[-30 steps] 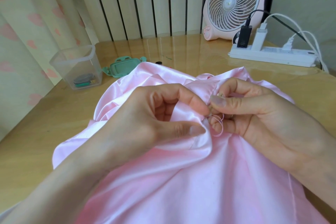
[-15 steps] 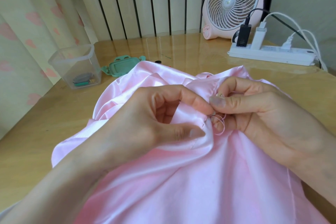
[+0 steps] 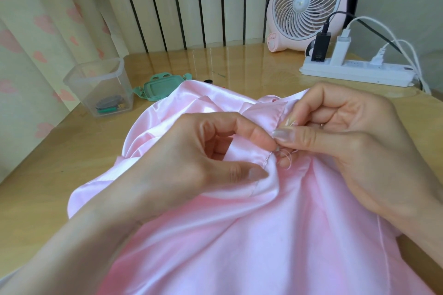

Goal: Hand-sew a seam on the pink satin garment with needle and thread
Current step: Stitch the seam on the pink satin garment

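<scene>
**Left hand [image 3: 191, 158] pinching fold, right hand [image 3: 347, 141] pinching needle [image 3: 276, 149]**

Both are meeting at the seam of the pink satin garment [image 3: 239, 235], which is lying across the bench [image 3: 48, 175] toward its near edge. The needle is barely showing. Loose thread [image 3: 288, 162] is looping just beside it. A quick pull is likely risking a knot there, or puckering in the slippery satin.

No text, label, brand, number or sign can be read anywhere in the frame. Any marking on the white power strip [image 3: 354, 74] at the upper right, or on the pink desk fan [image 3: 308, 0] behind it, is too small to make out.
</scene>
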Action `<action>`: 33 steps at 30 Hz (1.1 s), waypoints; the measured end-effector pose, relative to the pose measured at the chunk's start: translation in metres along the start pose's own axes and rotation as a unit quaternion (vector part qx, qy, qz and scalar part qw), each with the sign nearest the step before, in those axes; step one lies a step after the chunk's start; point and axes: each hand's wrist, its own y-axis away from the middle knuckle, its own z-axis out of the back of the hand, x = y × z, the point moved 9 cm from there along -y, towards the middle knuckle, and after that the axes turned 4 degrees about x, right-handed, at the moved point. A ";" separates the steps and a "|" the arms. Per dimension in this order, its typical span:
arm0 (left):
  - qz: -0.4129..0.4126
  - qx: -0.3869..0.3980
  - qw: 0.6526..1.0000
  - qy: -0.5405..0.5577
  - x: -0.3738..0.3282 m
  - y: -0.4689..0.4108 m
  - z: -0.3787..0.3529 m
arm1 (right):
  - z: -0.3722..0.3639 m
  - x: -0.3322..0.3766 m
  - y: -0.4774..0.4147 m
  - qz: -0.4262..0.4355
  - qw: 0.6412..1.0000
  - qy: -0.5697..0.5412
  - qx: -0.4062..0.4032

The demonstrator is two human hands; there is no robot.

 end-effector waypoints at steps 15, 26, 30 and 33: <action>0.018 -0.042 0.998 -0.046 0.005 0.000 0.006 | -0.006 0.021 0.011 0.130 0.973 0.187 -0.027; 0.028 -0.042 0.998 -0.045 0.003 0.001 0.005 | -0.012 0.016 0.014 0.114 0.970 0.214 -0.018; 0.031 -0.040 0.996 -0.069 0.006 0.000 0.005 | -0.006 0.004 0.005 0.037 0.994 0.102 -0.007; 0.017 -0.018 0.999 -0.048 0.009 -0.001 0.003 | -0.003 -0.004 0.002 -0.009 0.999 0.046 -0.003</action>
